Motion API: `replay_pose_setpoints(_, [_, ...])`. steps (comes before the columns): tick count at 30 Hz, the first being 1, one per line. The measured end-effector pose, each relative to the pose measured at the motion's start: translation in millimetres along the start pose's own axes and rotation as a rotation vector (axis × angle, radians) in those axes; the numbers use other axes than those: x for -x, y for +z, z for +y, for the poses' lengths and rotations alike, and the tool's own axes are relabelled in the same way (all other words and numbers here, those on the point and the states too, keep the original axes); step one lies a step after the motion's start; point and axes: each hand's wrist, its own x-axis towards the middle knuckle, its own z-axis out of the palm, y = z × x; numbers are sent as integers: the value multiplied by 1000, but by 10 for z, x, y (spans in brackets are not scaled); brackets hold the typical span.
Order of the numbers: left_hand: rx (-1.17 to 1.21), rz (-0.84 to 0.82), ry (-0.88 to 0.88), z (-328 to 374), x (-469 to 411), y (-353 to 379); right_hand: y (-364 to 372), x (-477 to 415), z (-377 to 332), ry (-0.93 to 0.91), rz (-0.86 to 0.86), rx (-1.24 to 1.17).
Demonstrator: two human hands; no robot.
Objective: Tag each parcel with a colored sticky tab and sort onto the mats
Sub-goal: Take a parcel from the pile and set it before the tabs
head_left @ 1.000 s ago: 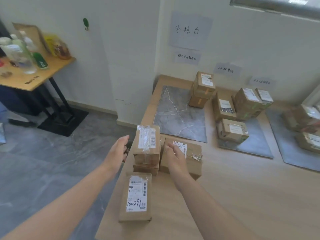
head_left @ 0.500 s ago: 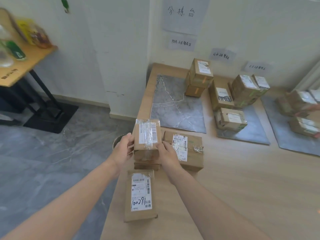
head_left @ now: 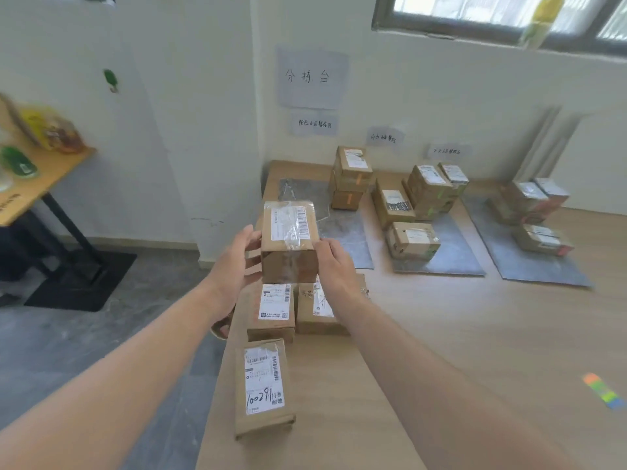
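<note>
A: Progress, left to right, taking the raised parcel [head_left: 289, 240] as the marker?

B: Nearest the viewer from it, three parcels lie untagged on the wooden table [head_left: 441, 334]: the long flat one [head_left: 264, 388] closest, a small one [head_left: 271, 312] directly under the raised parcel, a third [head_left: 319, 310] just right of that. Beyond and right, the left mat [head_left: 342, 228] carries a two-box stack [head_left: 351, 178] with orange tabs. Further right, the middle mat [head_left: 451, 252] has several boxes, green tabs on some. Far right, the third mat [head_left: 529, 262] holds more; tab colour there too blurred to call.

A: So?

B: Roughly two-thirds sorted, by my estimate. Four remain, counting the one in the air. The sticky tab pad [head_left: 602, 390] lies well right of it, near the table's front edge.

A: Hands?

B: Left hand [head_left: 234, 266] presses the parcel's left side, fingers half spread. Right hand [head_left: 334, 266] clasps the right side, fingers curled around. Parcel held clear of the table; no tab visible on it.
</note>
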Motion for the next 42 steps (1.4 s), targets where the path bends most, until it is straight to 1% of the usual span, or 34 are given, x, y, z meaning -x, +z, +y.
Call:
replay_pose_setpoints(9, [-93, -143, 155, 367, 451, 699, -868, 411, -214, -149, 164, -104])
replay_pose_setpoints(13, [-76, -147, 176, 382, 674, 1165, -1418, 584, -195, -195, 209, -123])
replay_pose_setpoints(17, [-66, -154, 191, 315, 920, 1771, -2059, 754, -96, -188, 236, -203])
replay_pose_setpoints(23, [-58, -211, 149, 157, 1227, 2699, -3042, 1042, 161, -240, 232, -165])
replay_pose_setpoints(25, [-55, -220, 133, 84, 1305, 2980, -3343, 1077, 263, -233, 243, -170])
replay_pose_setpoints(30, [-64, -243, 104, -43, 1358, 3492, -3821, 1036, 495, -171, 271, -185])
replay_pose_setpoints(36, [-87, -301, 65, -201, 1076, 3926, -4151, 790, 722, -110, 358, -196])
replay_pose_setpoints(42, [-113, -371, -34, -490, 753, 4311, -4439, 651, 1080, -31, 445, -207])
